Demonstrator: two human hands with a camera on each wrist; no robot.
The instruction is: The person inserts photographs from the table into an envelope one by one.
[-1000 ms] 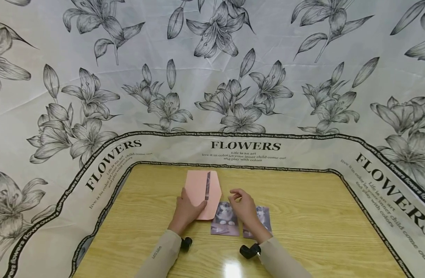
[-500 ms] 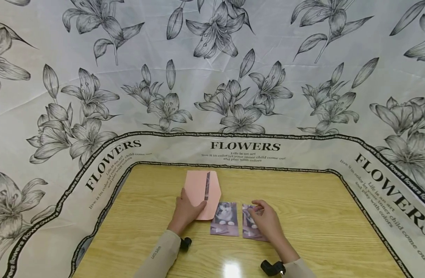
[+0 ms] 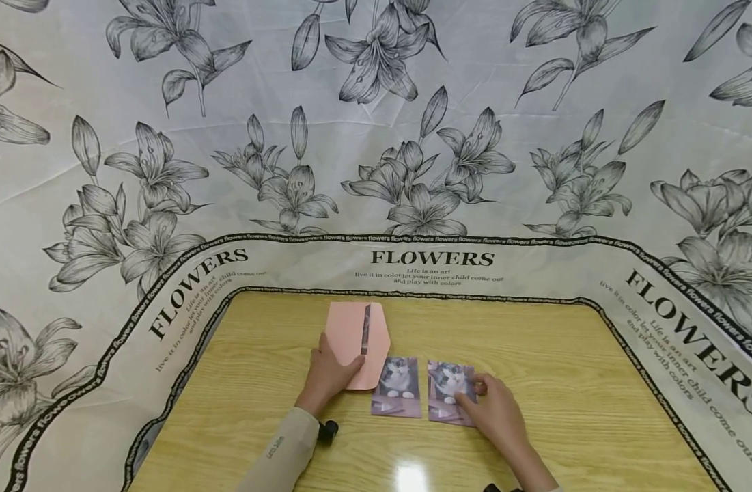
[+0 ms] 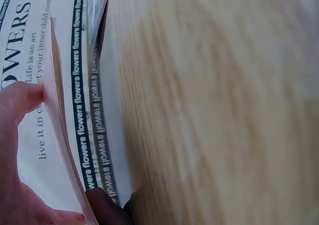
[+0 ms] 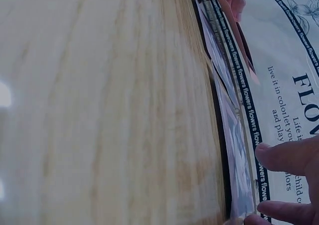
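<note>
In the head view my left hand (image 3: 329,372) grips the near part of a pink envelope (image 3: 346,328), thumb on its face. A dark printed strip (image 3: 366,328) shows at the envelope's opening. The left wrist view shows the envelope (image 4: 60,115) edge-on, raised off the table, between thumb and fingers. My right hand (image 3: 498,413) is at the right edge of a cat photo (image 3: 443,383). In the right wrist view its bent fingers (image 5: 286,212) are by the photo's edge, with another digit held above the print. A second cat photo (image 3: 400,383) lies between envelope and right photo.
The wood-grain table (image 3: 566,383) carries both photos side by side, a narrow gap between them. A white flower-printed cloth (image 3: 437,266) rises around the table's back and sides. Glare (image 3: 410,478) shines at the near edge.
My right hand has moved right, from above the gap between the photos, across the right photo to its right edge, uncovering both prints. The left hand and envelope have stayed put.
</note>
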